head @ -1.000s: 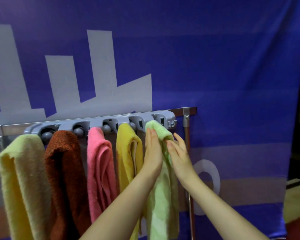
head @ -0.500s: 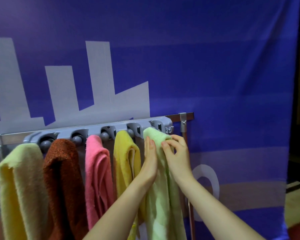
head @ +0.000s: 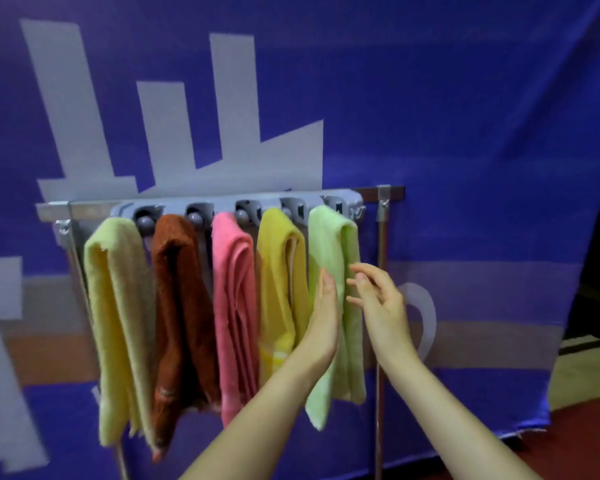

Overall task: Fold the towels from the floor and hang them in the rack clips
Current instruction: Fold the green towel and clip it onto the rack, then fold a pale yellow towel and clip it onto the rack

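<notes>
At the rightmost grey plastic clip [head: 337,203], the pale green terry towel [head: 328,251] hangs vertically between the flat left hand [head: 323,315] (touching it) and the slack-fingered, empty right hand [head: 383,306].

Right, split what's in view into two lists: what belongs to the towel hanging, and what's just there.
Job: green towel, yellow towel, pink towel, brown towel, pale yellow towel, clip rack, metal stand, left hand, right hand.
Just there: blue banner, red floor.
</notes>
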Demonstrator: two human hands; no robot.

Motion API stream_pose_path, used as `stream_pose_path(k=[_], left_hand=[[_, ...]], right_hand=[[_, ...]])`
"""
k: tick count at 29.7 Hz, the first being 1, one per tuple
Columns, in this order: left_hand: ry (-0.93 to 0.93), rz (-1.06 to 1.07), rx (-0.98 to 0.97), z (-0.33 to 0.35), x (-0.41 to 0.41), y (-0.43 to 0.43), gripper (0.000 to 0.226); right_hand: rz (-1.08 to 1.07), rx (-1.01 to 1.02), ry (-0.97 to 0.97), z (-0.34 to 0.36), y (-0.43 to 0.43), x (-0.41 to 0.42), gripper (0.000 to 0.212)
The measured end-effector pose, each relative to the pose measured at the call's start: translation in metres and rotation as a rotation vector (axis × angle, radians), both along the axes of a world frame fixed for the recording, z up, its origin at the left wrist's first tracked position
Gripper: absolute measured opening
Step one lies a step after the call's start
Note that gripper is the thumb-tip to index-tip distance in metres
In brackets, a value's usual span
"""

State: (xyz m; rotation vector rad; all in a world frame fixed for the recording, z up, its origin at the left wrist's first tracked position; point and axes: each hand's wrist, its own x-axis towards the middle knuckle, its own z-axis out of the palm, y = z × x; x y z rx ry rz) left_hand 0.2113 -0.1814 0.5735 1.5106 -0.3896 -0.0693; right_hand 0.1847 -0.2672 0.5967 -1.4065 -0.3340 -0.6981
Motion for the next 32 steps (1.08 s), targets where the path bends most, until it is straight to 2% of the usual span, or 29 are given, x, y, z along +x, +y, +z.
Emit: stream_pose_path(k=[4,7,13,15,19,21,26,29,32], left_hand=[[0.021,0.083,-0.037,-0.031,-0.042,0.015,0.09],[0.02,0.207,-0.048,-0.056,-0.087,0.032,0.057],[0.156,0.225,0.057,-0.115,-0.156,0.089,0.034],[0.201,0.25,0.114,-0.131,-0.167,0.112,0.035],[0.42,0.388,0.211,-0.215,-0.203,0.181,0.036],[0.482,0.442,0.25,-0.251,-0.219,0.203,0.035],[0.752,0.433,0.281,-0.363,-0.227,0.238,0.034],[0.882,0.467,0.292,-0.402,-0.231,0.245,0.037],[0.995,0.452,0.308,-0.454,-0.225,0.249,0.04]], right_hand=[[0.031,-0.069,0.107,-0.038,0.015,-0.04,0.026],[0.081,-0.147,0.195,-0.069,0.026,-0.074,0.022],[0.178,-0.249,0.41,-0.138,0.065,-0.123,0.018],[0.22,-0.301,0.497,-0.158,0.072,-0.131,0.013],[0.391,-0.468,0.879,-0.249,0.104,-0.161,0.023],[0.43,-0.501,1.01,-0.279,0.104,-0.168,0.022],[0.495,-0.573,1.289,-0.366,0.104,-0.146,0.028],[0.46,-0.584,1.39,-0.398,0.102,-0.136,0.026],[0.452,-0.605,1.453,-0.444,0.104,-0.124,0.011]])
